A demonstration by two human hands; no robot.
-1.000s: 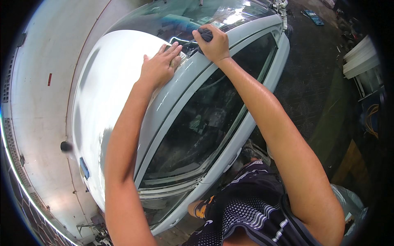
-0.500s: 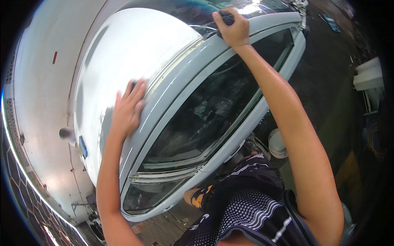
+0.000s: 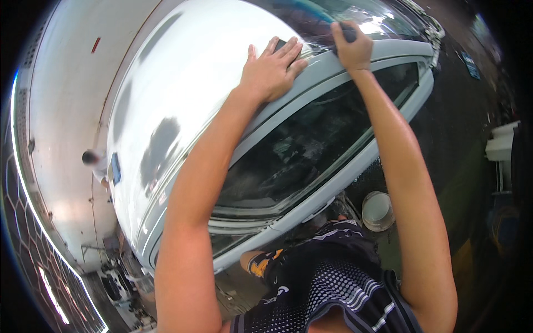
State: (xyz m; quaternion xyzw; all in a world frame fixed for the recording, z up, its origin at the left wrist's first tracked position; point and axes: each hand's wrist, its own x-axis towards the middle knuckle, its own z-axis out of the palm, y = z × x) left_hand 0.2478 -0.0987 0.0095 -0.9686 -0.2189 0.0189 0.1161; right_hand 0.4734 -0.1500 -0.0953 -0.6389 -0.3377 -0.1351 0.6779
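Observation:
A car with a shiny white roof (image 3: 205, 66) and a light grey-blue side frame fills the middle. My left hand (image 3: 269, 72) lies on the roof near its front corner, fingers spread over a small dark block (image 3: 281, 45) that shows between them. Just right of it, my right hand (image 3: 355, 53) is closed round a dark rounded pad (image 3: 348, 32), at the top of the windshield pillar beside the windshield (image 3: 383, 19). Its underside is hidden. Below both arms runs the dark side window (image 3: 300, 144). Grey patches (image 3: 161, 145) mark the roof's rear part.
A white bucket (image 3: 377, 211) stands on the floor beside the car, near my legs. Across the roof, another person (image 3: 97, 164) is by a blue item (image 3: 115, 168). White panels (image 3: 502, 141) stand at the right, and a blue object (image 3: 469, 65) lies on the floor.
My left hand has slid forward along the roof edge, toward the windshield, with the dark block under it. The right hand stays at the windshield pillar. The view has shifted, showing more of the roof's rear.

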